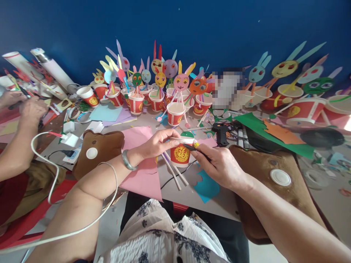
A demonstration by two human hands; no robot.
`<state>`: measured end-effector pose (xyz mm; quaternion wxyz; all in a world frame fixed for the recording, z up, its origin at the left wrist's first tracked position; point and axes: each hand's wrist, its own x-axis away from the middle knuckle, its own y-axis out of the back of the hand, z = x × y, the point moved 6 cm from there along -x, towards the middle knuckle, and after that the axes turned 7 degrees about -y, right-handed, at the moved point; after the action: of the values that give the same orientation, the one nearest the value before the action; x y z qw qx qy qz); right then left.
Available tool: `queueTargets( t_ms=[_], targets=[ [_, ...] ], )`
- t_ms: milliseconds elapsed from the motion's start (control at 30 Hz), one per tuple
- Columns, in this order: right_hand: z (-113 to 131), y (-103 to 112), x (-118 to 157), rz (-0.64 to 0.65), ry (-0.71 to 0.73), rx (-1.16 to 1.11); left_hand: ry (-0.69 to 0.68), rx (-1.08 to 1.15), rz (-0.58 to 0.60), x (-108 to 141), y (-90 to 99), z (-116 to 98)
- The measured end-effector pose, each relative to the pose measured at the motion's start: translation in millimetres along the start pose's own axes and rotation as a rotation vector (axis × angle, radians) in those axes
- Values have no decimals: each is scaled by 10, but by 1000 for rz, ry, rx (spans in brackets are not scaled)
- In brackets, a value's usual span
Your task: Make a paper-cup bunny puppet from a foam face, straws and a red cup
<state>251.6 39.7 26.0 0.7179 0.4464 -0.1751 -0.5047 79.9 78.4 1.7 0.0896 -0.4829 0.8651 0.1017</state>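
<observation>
A red paper cup (181, 155) with a gold emblem stands on the table before me. Over its rim, my left hand (160, 143) is closed in a pinch on a thin white strip (182, 139); the strip's full shape cannot be made out. My right hand (223, 164) grips a slim black tool (189, 147), its tip pointing left across the cup's upper edge. Whether it is scissors or a pen is unclear. Behind the rim shows a green disc (187, 135). White paper sticks (175, 171) lie just left of the cup's base.
Several cups with paper rabbit faces (181, 82) line the blue wall. A black glue gun (221, 133) lies behind my right hand. Brown plush pads (97, 149) flank me, and a white cable (90, 228) crosses my left arm. Another person's hand (33, 109) works at the left.
</observation>
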Motion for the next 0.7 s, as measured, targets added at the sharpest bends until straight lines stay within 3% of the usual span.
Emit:
queueTargets(
  t_ms=[700],
  targets=[
    [9, -5, -2, 52, -9, -52, -76, -48, 43, 3, 9, -54]
  ],
)
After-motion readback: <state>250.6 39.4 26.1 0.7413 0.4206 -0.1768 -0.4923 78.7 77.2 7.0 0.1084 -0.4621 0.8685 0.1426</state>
